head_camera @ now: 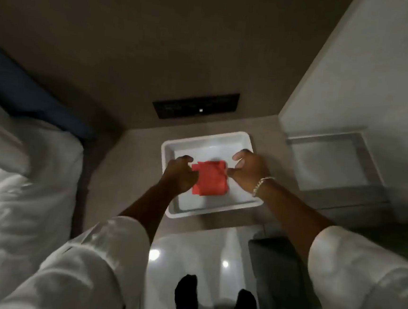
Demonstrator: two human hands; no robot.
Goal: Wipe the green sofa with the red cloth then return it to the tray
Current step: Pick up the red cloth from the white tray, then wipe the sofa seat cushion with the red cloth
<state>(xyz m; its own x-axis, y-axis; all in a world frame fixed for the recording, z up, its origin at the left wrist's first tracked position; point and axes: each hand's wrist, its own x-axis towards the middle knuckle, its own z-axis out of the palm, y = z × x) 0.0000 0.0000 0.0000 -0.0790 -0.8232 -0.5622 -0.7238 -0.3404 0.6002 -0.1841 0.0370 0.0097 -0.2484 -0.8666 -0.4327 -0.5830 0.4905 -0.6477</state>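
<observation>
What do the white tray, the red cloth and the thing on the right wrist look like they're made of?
White tray: probably glossy plastic or melamine; smooth, rounded raised rim with a soft sheen.
Red cloth: soft matte fabric, folded, with creased edges; the weave is too blurred to tell.
Bracelet on the right wrist: looks like pale or gold-toned metal chain links, catching light.

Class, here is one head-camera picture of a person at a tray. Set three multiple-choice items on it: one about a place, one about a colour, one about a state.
1. Where is the cloth?
A. in the tray
B. on the bed
C. on the floor

2. What colour is the cloth?
A. blue
B. red
C. yellow

3. How does the cloth lie?
A. spread flat
B. rolled up
C. folded

Answers:
1 A: it lies inside the white tray's rim, between the left hand and right hand.
2 B: it is plainly red.
3 C: it is a compact, layered square.
</observation>
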